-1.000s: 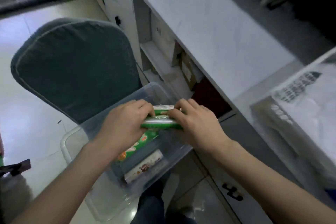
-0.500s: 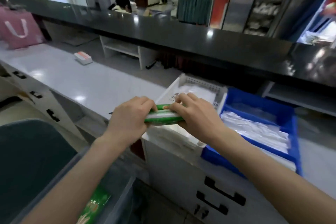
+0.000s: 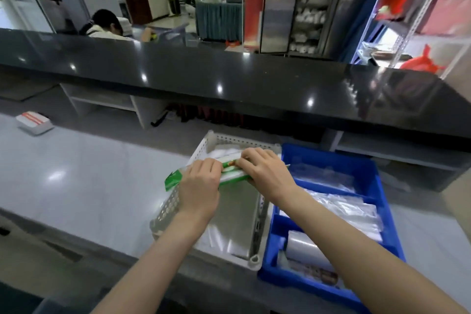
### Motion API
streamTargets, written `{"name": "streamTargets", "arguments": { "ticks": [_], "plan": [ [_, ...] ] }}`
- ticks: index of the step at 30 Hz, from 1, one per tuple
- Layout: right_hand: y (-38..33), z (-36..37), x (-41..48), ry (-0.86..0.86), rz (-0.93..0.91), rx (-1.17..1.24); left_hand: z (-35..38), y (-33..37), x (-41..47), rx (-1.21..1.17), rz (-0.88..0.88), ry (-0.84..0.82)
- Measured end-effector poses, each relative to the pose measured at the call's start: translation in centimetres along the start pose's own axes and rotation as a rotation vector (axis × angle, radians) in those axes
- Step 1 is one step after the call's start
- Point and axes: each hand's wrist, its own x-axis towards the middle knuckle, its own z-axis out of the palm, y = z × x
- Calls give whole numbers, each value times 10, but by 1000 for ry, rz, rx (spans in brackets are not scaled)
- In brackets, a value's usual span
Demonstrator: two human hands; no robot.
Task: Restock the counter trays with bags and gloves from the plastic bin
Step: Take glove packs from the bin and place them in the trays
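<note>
Green-wht pack [image 3: 230, 174] horiz. over white perforated tray [image 3: 168, 205]; blue tray [image 3: 331, 158] just R.

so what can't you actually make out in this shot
All in the head view:
- Green packet: print and contents are unreadable. The left hand and right hand grip its middle, and it is blurred.
- White tray: its far contents are hidden under the packet and hands.
- Blue tray: the near right corner is covered by the right forearm.
- Small box far left on the counter: its label is too small to read.
</note>
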Motion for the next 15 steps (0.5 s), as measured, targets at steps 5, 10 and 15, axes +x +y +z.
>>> {"name": "streamTargets", "arguments": {
  "ticks": [5,10,15],
  "plan": [
    [34,38,5,-236,54,96,50,-3,18,-22,23,-195],
    [50,53,-23,-380,48,247,65,-6,-1,-89,78,-348],
    [55,50,-13,-241,37,313,56,-19,21,-207,109,-294]
  ]
}}
